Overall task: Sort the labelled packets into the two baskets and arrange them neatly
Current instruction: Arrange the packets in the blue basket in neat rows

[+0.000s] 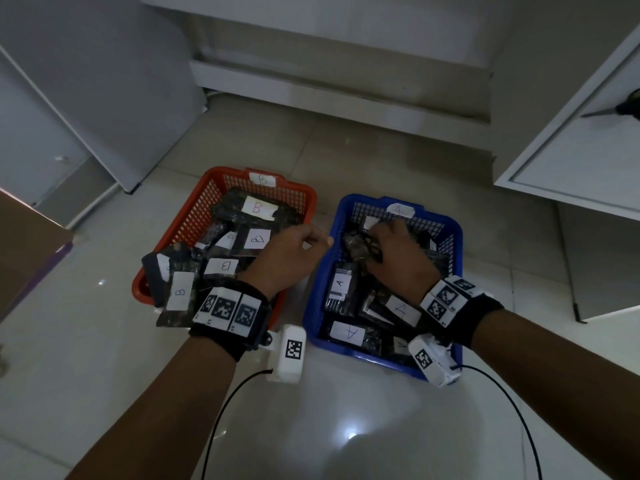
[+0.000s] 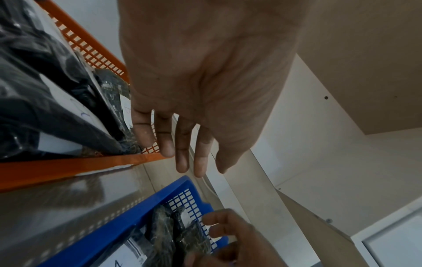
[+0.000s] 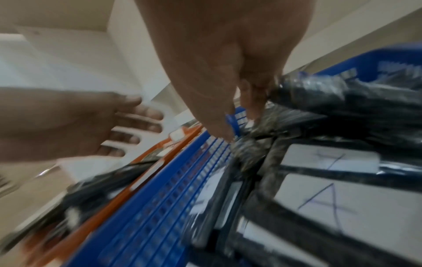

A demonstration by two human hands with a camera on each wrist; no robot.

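Note:
An orange basket (image 1: 211,178) tagged B holds several dark packets with B labels (image 1: 256,207); some lean over its near left rim. To its right a blue basket (image 1: 453,244) tagged A holds dark packets with A labels (image 1: 401,310). My left hand (image 1: 294,251) hovers over the gap between the baskets, by the orange basket's right rim, and holds nothing. The left wrist view shows its fingers (image 2: 182,144) straight. My right hand (image 1: 398,251) reaches into the far part of the blue basket and grips a dark packet (image 1: 360,244). The blurred right wrist view shows that packet (image 3: 319,90) at the fingers.
Both baskets stand on a glossy tiled floor. A brown cardboard box (image 1: 27,244) sits at the left edge. White cabinets (image 1: 571,150) rise at the right, and a low white shelf (image 1: 339,88) runs behind the baskets. Black cables trail from both wrists.

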